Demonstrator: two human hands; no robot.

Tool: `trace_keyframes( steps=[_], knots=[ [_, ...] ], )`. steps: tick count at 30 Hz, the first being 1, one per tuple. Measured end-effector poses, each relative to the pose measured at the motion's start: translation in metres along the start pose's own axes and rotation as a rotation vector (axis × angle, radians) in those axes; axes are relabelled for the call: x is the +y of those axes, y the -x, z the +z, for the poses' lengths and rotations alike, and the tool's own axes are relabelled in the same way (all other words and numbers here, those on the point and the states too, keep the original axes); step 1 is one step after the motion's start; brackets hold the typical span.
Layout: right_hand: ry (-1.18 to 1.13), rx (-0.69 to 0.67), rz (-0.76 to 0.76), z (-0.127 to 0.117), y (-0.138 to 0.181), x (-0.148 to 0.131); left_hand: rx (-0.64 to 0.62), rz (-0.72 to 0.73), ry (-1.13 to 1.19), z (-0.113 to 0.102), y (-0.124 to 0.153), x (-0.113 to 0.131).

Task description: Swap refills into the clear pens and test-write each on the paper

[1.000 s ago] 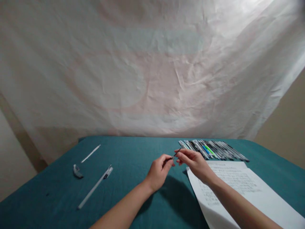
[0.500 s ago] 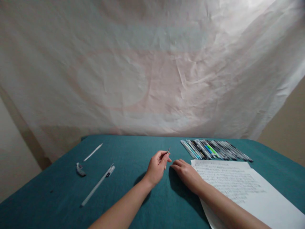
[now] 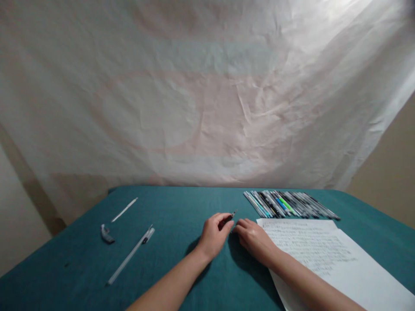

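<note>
My left hand [image 3: 214,235] is closed in a pinch on a small dark piece with a thin pointed tip [image 3: 234,214], which looks like the end of a pen. The tip points up and to the right; the rest is hidden by the fingers. Just right of it, my right hand [image 3: 254,239] rests low over the cloth with its fingers curled down and together. Whatever those fingertips hold, if anything, is hidden. The two hands are close together, and my right forearm lies across the left edge of the written sheet of paper [image 3: 311,246].
Several pens and markers [image 3: 285,205] lie side by side behind the paper. At left on the green cloth [image 3: 181,196] lie a clear pen [image 3: 129,257], a thin white stick [image 3: 125,210] and a curved grey piece [image 3: 106,234]. A pale sheet [image 3: 155,108] hangs behind the table.
My left hand has lowered slightly, and its dark piece now tilts more to the right and shows more. My right hand's fingers have curled in a little. The camera view has shifted slightly.
</note>
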State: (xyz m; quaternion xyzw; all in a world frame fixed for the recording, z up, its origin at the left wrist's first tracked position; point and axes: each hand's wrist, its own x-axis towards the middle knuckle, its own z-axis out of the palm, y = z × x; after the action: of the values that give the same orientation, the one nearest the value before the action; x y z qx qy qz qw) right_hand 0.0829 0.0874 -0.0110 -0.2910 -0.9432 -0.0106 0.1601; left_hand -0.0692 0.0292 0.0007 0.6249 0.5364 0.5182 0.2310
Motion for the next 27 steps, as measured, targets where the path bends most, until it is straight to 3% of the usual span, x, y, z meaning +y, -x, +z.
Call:
trace_keyframes(
  steps=[7, 11, 19, 23, 27],
  knots=[
    [-0.115, -0.006, -0.023, -0.006, 0.005, -0.007, 0.013, -0.002, -0.027, 0.0, 0.0, -0.004],
    [-0.173, -0.006, -0.118, -0.001, 0.005, -0.012, 0.027, 0.002, -0.044, -0.001, -0.001, -0.006],
    [-0.056, 0.02, -0.188, 0.002, 0.005, -0.02, 0.051, 0.046, -0.127, -0.002, 0.0, -0.001],
    [-0.122, 0.074, -0.106, 0.001, 0.005, -0.023, 0.054, 0.081, -0.193, -0.004, 0.002, 0.0],
    [-0.41, 0.206, 0.059, -0.007, 0.004, -0.009, 0.045, 0.096, -0.304, -0.006, 0.004, 0.001]
  ],
)
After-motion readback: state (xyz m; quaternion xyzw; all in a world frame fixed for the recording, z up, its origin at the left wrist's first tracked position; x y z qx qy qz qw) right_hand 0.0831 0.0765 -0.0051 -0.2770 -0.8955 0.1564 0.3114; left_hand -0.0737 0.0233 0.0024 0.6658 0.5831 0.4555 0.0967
